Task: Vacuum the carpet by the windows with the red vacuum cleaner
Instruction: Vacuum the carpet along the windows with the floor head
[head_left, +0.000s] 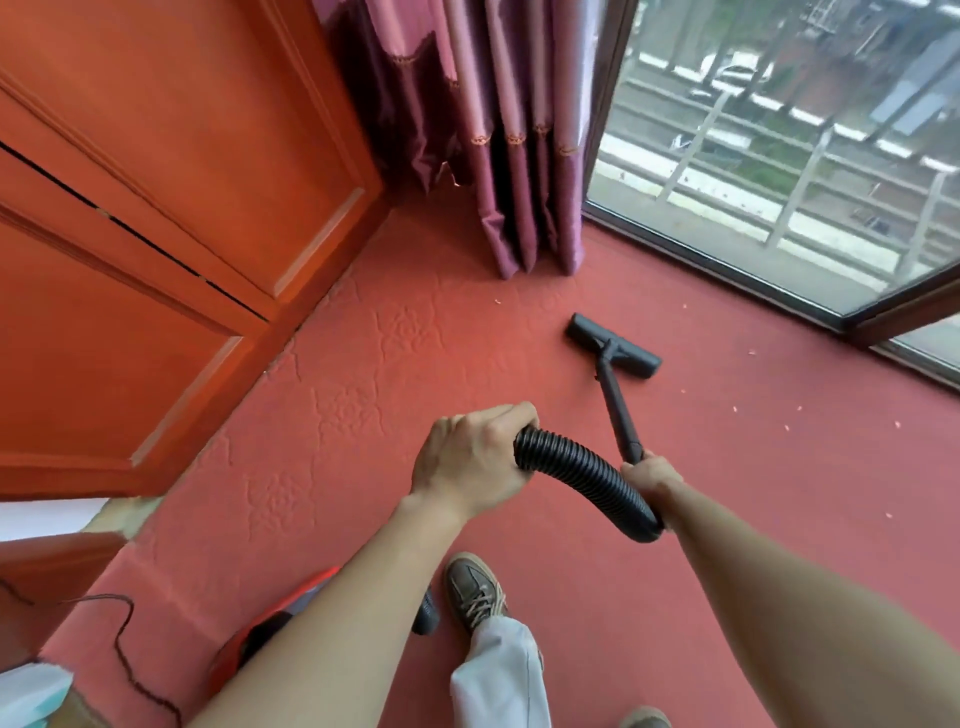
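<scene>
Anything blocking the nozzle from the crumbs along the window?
Nothing visible. The nozzle sits flat on open carpet, and the crumbs lie to its right with bare carpet between. The curtain hangs behind it, off that path. Both hands already grip the vacuum: left hand on the hose, right hand on the wand.

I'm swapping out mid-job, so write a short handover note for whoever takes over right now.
Left hand: gripping the black ribbed hose.
Right hand: closed on the black rigid wand.
Black flat floor head: on the red carpet near the purple curtain.
Red vacuum body: behind, by the left arm.
Done: cannot tell.
Left: pale crumbs by the window.
</scene>
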